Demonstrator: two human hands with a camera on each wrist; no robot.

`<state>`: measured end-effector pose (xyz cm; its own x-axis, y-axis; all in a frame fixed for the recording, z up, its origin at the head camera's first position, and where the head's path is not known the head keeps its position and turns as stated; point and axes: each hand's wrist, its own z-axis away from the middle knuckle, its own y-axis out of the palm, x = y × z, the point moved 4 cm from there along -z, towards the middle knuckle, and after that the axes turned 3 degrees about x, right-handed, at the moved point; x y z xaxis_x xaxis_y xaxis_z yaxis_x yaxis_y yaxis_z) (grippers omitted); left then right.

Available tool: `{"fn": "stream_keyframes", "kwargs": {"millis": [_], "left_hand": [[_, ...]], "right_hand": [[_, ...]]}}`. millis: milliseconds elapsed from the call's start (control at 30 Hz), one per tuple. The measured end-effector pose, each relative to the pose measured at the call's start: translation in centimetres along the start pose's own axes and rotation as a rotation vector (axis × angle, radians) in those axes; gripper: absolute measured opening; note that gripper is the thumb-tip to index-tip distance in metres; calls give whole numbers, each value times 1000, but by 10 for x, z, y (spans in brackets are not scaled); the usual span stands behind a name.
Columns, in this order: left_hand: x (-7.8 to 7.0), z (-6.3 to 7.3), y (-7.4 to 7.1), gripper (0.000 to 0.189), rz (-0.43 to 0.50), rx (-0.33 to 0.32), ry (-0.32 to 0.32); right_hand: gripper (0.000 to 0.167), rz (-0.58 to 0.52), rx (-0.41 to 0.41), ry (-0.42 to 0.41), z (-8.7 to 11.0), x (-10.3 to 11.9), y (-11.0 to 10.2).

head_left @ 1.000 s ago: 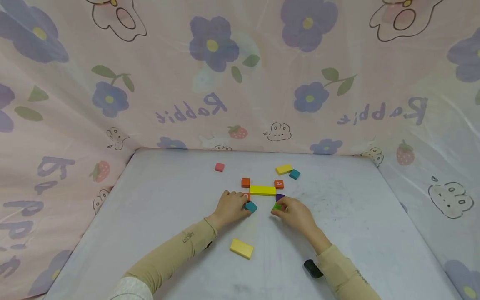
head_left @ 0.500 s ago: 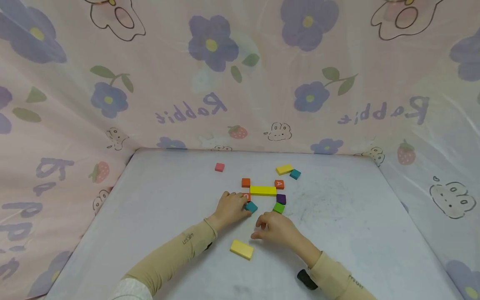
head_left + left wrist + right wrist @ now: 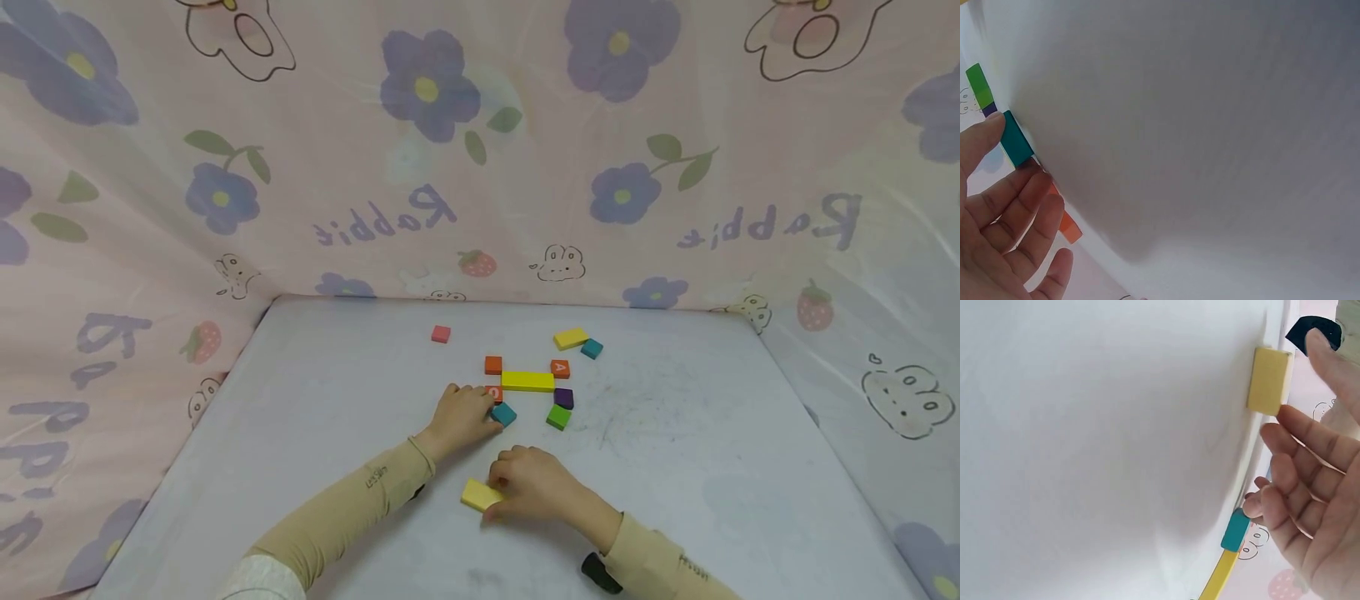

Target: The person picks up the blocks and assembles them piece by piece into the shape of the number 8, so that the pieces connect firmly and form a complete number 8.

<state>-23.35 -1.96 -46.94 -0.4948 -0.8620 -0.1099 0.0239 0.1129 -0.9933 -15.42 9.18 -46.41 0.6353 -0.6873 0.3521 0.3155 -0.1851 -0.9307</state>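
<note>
Left hand (image 3: 461,417) pinches a teal block (image 3: 503,414), thumb on one end, index fingertip at the other; block sits turned at an angle. Just beyond that grip, an orange letter block (image 3: 492,392), partly covered by the fingers; can't tell if they touch it. Right hand (image 3: 540,487), nearer the body and right of the left grip, is around one end of a pale yellow block (image 3: 477,495) lying flat. No hold on it: right wrist view has the thumb spread clear, the other fingers loosely bent, index tip right by a corner; contact there unclear. Outward from the left grip: bright yellow bar (image 3: 527,382) lies ahead and right, plain orange block (image 3: 492,365) by its far left corner, orange "A" block (image 3: 560,369) by its far right one, purple block (image 3: 564,399) by its near right one. Green block (image 3: 558,417) sits right of the left grip, just on the near side of the purple, slightly turned. Well beyond both hands: pink block (image 3: 441,334) on the left; second yellow block (image 3: 571,338) and second teal block (image 3: 592,349) side by side on the right. All on a white tabletop (image 3: 690,467), flower-and-rabbit sheet (image 3: 525,167) behind.
</note>
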Motion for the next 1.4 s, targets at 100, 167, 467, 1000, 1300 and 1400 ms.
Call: {"fn": "stream_keyframes", "kwargs": {"millis": [100,167,467,1000,1300,1400], "left_hand": [[0,-1,1,32,-3,7,-2],[0,-1,2,31,-7,6,-1],[0,-1,2,30,-9,1,1],[0,-1,-1,24,-2,18,-2],[2,-1,2,24,14,30,-3],[2,-1,3,23,26,22,2]], "right_hand": [[35,3,5,8,0,1,1],[33,5,11,14,-1,1,2],[30,32,-16,14,4,-1,-2],[25,41,-108,121,15,-34,-15],[23,45,-174,263,15,-51,-23],[25,51,-187,309,15,-56,-25]]}}
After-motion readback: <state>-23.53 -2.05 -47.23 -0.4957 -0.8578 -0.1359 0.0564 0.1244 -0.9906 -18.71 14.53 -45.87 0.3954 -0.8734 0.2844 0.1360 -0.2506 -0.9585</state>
